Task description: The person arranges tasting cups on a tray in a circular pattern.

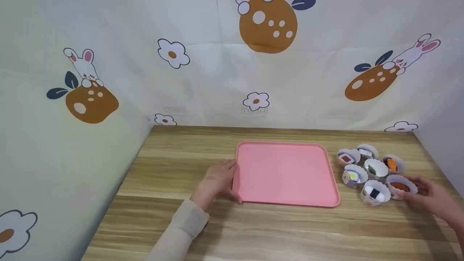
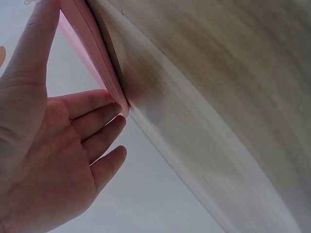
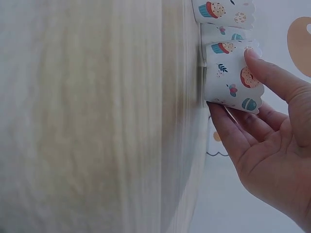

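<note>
A pink rectangular tray point(image 1: 286, 174) lies on the wooden table. My left hand point(image 1: 218, 179) rests at its left edge, fingers nearly straight; in the left wrist view, the fingertips touch the tray's rim point(image 2: 99, 53). On the right, my right hand point(image 1: 431, 197) holds a scalloped paper baking cup point(image 3: 231, 77) printed with cupcakes and donuts, thumb on one side and fingers on the other. An orange-red piece point(image 1: 399, 186) sits inside that cup. Close around it stand several similar cups, one with a white piece with a black band point(image 1: 375, 194), one with something green point(image 1: 372, 169).
Other cups hold an orange piece point(image 1: 391, 164), a piece with a yellow top point(image 1: 352, 176) and a dark red one point(image 1: 346, 158). The cup cluster stands just right of the tray. A cream patterned cloth point(image 1: 210, 83) rises behind the table point(image 1: 174, 163) and along its sides.
</note>
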`<state>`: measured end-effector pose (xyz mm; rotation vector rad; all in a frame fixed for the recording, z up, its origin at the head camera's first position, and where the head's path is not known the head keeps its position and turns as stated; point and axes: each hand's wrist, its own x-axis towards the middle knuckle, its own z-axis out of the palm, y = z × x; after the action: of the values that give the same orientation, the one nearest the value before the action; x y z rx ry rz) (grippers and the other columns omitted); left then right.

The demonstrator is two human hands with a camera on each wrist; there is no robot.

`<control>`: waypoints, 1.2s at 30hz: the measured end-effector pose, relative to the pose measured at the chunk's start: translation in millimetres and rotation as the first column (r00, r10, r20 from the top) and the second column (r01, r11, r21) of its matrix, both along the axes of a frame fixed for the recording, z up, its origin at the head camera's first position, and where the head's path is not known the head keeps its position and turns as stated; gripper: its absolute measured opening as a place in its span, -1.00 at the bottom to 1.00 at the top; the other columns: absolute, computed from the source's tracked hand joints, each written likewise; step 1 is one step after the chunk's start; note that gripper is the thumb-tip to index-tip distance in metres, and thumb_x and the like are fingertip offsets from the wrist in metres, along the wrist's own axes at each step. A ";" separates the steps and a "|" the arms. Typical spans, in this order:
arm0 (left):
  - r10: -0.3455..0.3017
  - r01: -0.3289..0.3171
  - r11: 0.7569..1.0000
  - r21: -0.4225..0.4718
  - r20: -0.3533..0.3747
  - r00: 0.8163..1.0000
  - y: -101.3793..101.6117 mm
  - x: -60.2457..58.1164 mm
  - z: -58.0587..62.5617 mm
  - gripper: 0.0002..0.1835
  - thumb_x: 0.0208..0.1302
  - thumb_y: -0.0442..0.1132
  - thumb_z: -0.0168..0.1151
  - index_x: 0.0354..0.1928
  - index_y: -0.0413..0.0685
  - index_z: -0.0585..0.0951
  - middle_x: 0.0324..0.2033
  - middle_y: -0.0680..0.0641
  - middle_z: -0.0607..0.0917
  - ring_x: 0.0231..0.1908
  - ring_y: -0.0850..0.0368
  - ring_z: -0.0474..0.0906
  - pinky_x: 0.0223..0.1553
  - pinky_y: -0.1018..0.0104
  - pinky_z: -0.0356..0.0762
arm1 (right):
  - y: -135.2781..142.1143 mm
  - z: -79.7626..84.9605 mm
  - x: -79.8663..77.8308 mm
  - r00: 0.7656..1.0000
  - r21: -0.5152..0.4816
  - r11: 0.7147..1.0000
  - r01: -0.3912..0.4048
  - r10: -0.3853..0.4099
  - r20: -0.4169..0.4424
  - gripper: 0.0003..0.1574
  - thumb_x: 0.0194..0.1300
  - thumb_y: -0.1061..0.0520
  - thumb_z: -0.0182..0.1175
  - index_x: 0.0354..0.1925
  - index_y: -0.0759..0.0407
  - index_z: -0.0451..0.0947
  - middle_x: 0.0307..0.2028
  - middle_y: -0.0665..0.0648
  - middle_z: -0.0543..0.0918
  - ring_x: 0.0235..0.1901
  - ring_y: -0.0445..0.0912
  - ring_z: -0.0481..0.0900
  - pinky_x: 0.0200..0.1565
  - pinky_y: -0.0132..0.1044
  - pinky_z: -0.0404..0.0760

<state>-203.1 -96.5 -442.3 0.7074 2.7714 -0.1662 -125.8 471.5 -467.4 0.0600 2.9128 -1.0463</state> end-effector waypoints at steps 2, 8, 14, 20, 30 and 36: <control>-0.001 0.001 1.000 0.006 0.001 1.000 -0.1 0.3 0.0 0.33 -0.16 0.52 0.38 0.54 -0.14 0.14 0.56 -0.08 0.16 0.55 0.01 0.08 0.56 0.16 0.10 | 0.0 1.1 0.1 1.000 0.009 1.000 0.004 -0.004 0.007 -0.13 0.32 0.00 0.33 0.28 0.59 0.26 0.13 0.65 0.43 -0.26 -0.76 0.22 -0.32 -0.72 0.42; 0.005 -0.005 1.000 0.009 0.006 1.000 0.1 -0.7 -0.3 0.32 -0.15 0.51 0.38 0.54 -0.13 0.14 0.56 -0.07 0.15 0.55 0.01 0.08 0.56 0.15 0.13 | 0.3 7.7 -0.7 0.998 0.013 1.000 0.018 -0.019 0.061 -0.07 0.36 -0.07 0.28 0.33 0.59 0.19 0.21 0.68 0.35 -0.25 -0.78 0.16 -0.32 -0.72 0.40; 0.012 -0.013 0.999 0.038 0.022 1.000 -0.7 -0.2 0.4 0.32 -0.16 0.49 0.41 0.54 -0.14 0.14 0.56 -0.09 0.15 0.55 -0.02 0.08 0.55 0.12 0.13 | -0.7 14.7 0.8 0.996 0.028 0.999 0.036 -0.038 0.086 -0.04 0.38 -0.11 0.25 0.33 0.61 0.16 0.21 0.69 0.35 -0.27 -0.71 0.25 -0.35 -0.65 0.49; -0.003 0.003 0.999 0.035 0.004 1.000 -1.6 -0.5 -1.2 0.32 -0.16 0.49 0.41 0.53 -0.16 0.16 0.55 -0.10 0.17 0.55 -0.01 0.09 0.56 0.13 0.11 | 0.5 15.5 5.1 0.999 -0.056 0.998 0.004 -0.006 -0.037 -0.15 0.34 0.08 0.31 0.29 0.63 0.21 -0.20 -0.42 0.53 -0.25 -0.72 0.36 -0.35 -0.64 0.57; -0.009 0.009 0.999 0.046 0.001 1.000 -2.5 -0.4 -1.6 0.32 -0.15 0.49 0.40 0.54 -0.15 0.15 0.56 -0.10 0.15 0.55 -0.03 0.08 0.57 0.09 0.08 | 1.6 21.5 7.8 1.000 -0.095 0.995 0.030 -0.030 0.004 -0.12 0.35 0.02 0.30 0.31 0.58 0.16 -0.23 -0.59 0.37 -0.24 -0.72 0.37 -0.32 -0.67 0.56; 0.001 -0.002 0.999 0.047 0.007 1.000 -2.2 0.5 -1.8 0.32 -0.16 0.49 0.40 0.54 -0.14 0.13 0.56 -0.09 0.13 0.56 -0.02 0.06 0.57 0.10 0.08 | -2.9 26.4 8.6 1.000 -0.104 0.994 0.027 -0.028 -0.007 -0.14 0.35 0.03 0.30 0.30 0.56 0.17 -0.23 -0.63 0.35 -0.24 -0.72 0.38 -0.31 -0.66 0.57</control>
<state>-202.6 -98.7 -444.1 0.7162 2.7773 -0.0987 -117.1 468.6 -441.0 0.0925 2.8671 -1.2040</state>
